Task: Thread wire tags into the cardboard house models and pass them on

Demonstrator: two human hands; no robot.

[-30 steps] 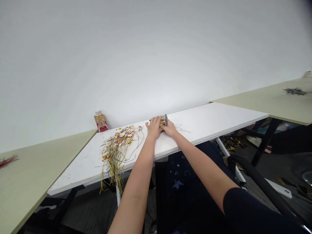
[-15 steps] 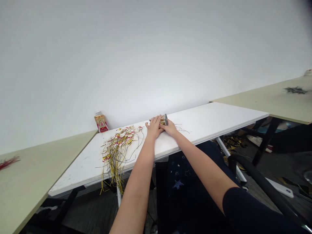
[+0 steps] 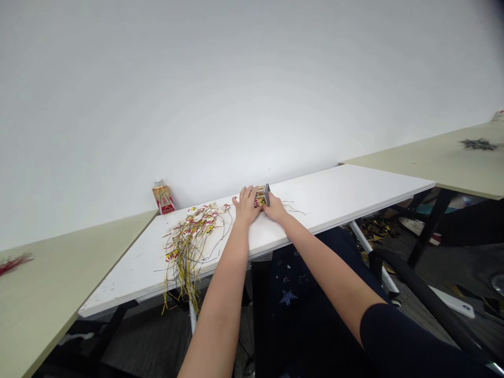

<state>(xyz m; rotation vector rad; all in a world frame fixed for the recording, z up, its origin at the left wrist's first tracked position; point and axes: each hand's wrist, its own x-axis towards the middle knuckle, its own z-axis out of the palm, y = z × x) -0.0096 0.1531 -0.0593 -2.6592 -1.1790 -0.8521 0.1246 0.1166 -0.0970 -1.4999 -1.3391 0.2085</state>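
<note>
1. Closest to the viewer, well below the hands, dark cloth (image 3: 315, 315) printed with stars is seen, and a dark sleeve (image 3: 409, 336) is worn on the right arm.
2. To the right of the right forearm, a black curved bar (image 3: 397, 273) is seen.
3. The left hand (image 3: 246, 210) is placed palm down, its fingers spread and laid over the left part of a small boxy object (image 3: 260, 195); whether it is gripped by them cannot be told.
4. By the right hand (image 3: 276, 211) the object's grey right end is held, the thumb set in front, the other fingers partly hidden.
5. The object is thus located between both hands, above the white table (image 3: 334, 194); its underside is hidden.
6. Left of the left hand, a tangled bundle of yellow and dark strands (image 3: 192, 231) with red-marked white pieces is draped over the near edge.
7. Just right of the right hand, a few thin strands (image 3: 295, 207) are scattered.
8. Farther left of the hands, red strands (image 3: 16, 262) are seen on a pale table (image 3: 79, 262).
9. Beyond the bundle, a red-and-gold container (image 3: 163, 198) is stood near the wall (image 3: 252, 94).
10. Far to the right, a dark clump (image 3: 478, 144) is seen on another pale table (image 3: 433, 157).
</note>
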